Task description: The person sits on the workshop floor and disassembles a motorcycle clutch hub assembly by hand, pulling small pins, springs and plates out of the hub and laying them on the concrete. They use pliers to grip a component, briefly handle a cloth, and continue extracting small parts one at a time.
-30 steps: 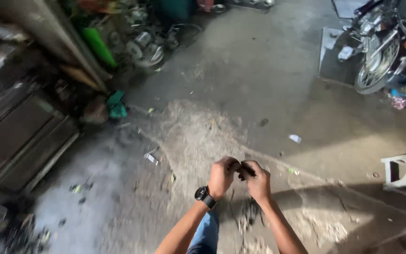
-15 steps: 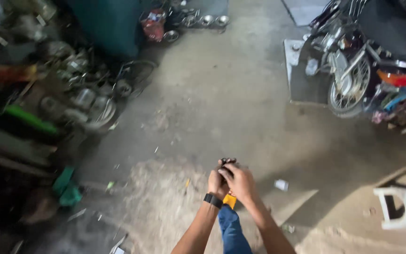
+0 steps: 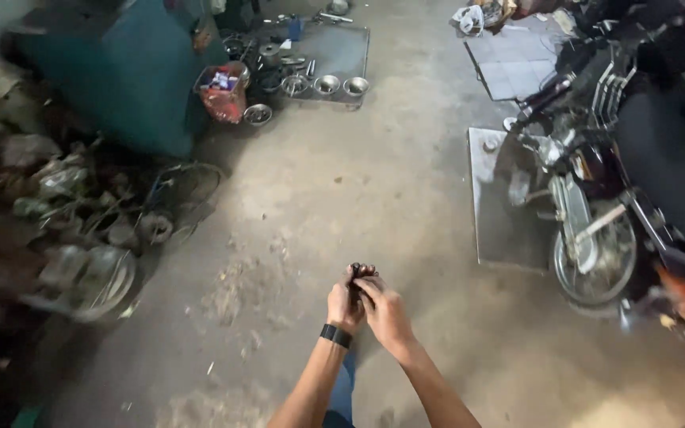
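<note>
You are gripping a small dark part (image 3: 361, 272) between both hands, left hand (image 3: 345, 303) and right hand (image 3: 384, 311) fingers curled tightly around it.

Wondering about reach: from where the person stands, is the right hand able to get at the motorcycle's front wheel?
Probably not: the right hand grips a small dark part, and bare floor separates it from the wheel.

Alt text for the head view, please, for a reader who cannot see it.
Both hands, the left hand and the right hand, meet around a small dark object above a dusty concrete floor. A motorcycle stands to the right, metal bowls lie further off, and scrap parts pile up left.
</note>
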